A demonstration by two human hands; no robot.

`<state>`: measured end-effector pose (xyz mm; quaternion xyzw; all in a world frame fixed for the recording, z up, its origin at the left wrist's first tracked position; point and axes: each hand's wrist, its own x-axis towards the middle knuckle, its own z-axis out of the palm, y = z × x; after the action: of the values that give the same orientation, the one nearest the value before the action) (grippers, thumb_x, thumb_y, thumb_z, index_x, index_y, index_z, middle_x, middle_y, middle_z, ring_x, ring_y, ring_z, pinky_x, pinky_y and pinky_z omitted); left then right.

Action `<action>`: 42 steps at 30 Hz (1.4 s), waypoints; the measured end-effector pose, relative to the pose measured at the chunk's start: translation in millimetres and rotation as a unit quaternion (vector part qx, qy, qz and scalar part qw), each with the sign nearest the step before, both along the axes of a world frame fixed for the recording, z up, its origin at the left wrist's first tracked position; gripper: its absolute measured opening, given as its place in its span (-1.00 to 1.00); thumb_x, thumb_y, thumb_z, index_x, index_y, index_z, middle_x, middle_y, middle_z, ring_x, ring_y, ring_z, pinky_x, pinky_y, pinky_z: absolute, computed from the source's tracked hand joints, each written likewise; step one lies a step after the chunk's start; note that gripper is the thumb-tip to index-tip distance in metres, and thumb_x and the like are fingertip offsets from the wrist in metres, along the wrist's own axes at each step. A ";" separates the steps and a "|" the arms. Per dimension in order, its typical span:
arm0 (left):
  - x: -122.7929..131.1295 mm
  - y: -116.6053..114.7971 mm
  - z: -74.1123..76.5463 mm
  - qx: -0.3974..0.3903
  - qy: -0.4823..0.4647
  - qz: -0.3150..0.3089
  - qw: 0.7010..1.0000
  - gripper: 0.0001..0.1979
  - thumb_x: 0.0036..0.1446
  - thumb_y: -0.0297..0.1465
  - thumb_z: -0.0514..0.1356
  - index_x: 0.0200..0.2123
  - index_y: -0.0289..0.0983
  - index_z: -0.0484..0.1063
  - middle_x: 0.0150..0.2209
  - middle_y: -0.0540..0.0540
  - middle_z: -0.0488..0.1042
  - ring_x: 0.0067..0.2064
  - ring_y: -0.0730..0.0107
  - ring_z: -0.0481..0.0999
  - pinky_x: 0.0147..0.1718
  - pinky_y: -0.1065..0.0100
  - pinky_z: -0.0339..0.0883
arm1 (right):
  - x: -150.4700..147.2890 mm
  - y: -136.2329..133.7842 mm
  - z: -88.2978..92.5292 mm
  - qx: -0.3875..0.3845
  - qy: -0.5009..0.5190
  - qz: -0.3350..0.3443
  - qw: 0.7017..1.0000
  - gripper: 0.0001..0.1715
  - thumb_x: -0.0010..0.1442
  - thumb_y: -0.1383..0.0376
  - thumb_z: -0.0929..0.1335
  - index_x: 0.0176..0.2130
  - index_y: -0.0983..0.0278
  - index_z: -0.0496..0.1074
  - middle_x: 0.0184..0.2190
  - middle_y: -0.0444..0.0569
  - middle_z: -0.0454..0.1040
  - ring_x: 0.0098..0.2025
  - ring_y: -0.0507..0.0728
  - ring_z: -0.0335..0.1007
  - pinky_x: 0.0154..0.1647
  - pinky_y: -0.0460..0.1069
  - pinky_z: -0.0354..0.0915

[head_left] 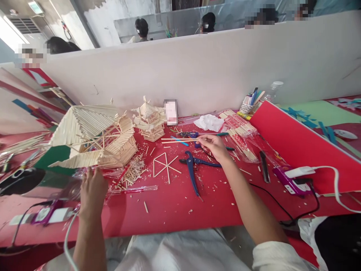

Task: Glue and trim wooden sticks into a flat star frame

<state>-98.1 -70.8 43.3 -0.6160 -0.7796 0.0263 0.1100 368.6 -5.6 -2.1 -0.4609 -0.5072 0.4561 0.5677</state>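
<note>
My right hand [213, 146] is closed in a pinch around the ends of two thin wooden sticks [180, 140], which point left above the table. Below them lies a flat frame of glued sticks [166, 165], with spokes meeting at one point. A blue pipe cutter [192, 171] rests with its handles spread just under my right hand. My left hand [93, 186] is by the front edge of a large stick-built pavilion model [93, 131], over clear plastic wrapping. Its fingers look loosely apart, with the tips partly hidden. A smaller stick pagoda [150, 120] stands behind.
Stick offcuts [132, 171] lie heaped beside the large model. A glue gun [190, 134], bagged sticks [239, 131], a utility knife [264, 166] and a red board [304, 146] are to the right. Corded power strips [293, 180] sit at both sides. A white partition [180, 71] closes the back.
</note>
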 end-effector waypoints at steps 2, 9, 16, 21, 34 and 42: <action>-1.0 -4.1 -5.5 0.005 0.031 -0.008 0.999 -0.53 0.23 -0.56 0.00 0.15 -0.67 0.38 0.32 -0.74 0.19 0.33 -0.47 0.30 0.21 -0.14 0.33 | -0.4 0.1 -0.3 0.004 -0.011 0.000 1.000 -0.60 0.05 0.00 0.55 -0.27 0.24 0.63 -0.36 -0.01 0.65 -0.49 0.03 0.29 -0.51 -0.06 0.17; 6.8 -14.8 -27.4 0.025 0.002 -0.115 0.993 -0.57 0.10 -0.56 0.12 0.05 -0.54 0.47 0.35 -0.63 0.22 0.42 -0.40 0.15 0.25 -0.19 0.33 | -4.4 -2.7 4.2 0.005 -0.037 0.007 0.999 -0.57 0.05 -0.04 0.54 -0.26 0.24 0.63 -0.37 0.00 0.65 -0.49 0.03 0.30 -0.53 -0.07 0.14; 98.9 -9.2 9.6 0.074 -0.170 -0.268 0.946 -0.53 0.29 -0.56 -0.01 0.22 -0.26 0.38 0.28 -0.26 0.42 0.27 0.05 0.47 0.13 0.15 0.44 | -9.0 -3.1 5.7 -0.006 -0.053 0.002 0.999 -0.51 0.01 -0.10 0.54 -0.27 0.24 0.61 -0.37 0.01 0.65 -0.51 0.04 0.27 -0.55 -0.06 0.12; 156.4 26.0 42.9 0.089 -0.234 -0.340 0.906 -0.51 0.43 -0.29 0.06 0.38 -0.17 0.23 0.34 -0.22 0.36 0.25 0.06 0.48 0.04 0.23 0.46 | -10.9 -4.0 4.7 0.020 -0.075 0.009 0.997 -0.55 0.07 -0.07 0.53 -0.25 0.24 0.65 -0.37 -0.01 0.65 -0.46 0.06 0.33 -0.46 -0.05 0.20; 162.5 127.4 18.5 -0.016 -0.393 -0.478 0.786 -0.61 0.32 -0.19 0.10 -0.10 -0.29 0.65 -0.07 -0.23 0.65 -0.03 0.13 0.60 0.08 0.15 0.41 | -14.9 -4.7 7.9 0.010 -0.032 -0.050 0.998 -0.58 0.07 -0.04 0.52 -0.23 0.23 0.66 -0.35 0.03 0.68 -0.51 0.06 0.32 -0.55 -0.05 0.18; 153.2 146.1 0.9 -0.048 -0.487 -0.451 0.747 -0.60 0.32 -0.13 0.13 -0.12 -0.29 0.64 -0.28 -0.13 0.65 -0.26 0.28 0.59 -0.15 0.30 0.47 | -16.8 -5.1 1.3 0.004 -0.146 -0.054 0.988 -0.64 0.17 0.00 0.47 -0.22 0.21 0.68 -0.29 0.03 0.70 -0.33 0.20 0.55 -0.33 0.04 0.40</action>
<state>55.2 75.3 44.1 -0.8292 -0.3569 -0.2929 -0.3152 351.8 -10.7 -0.7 -0.5469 -0.5608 0.3510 0.5129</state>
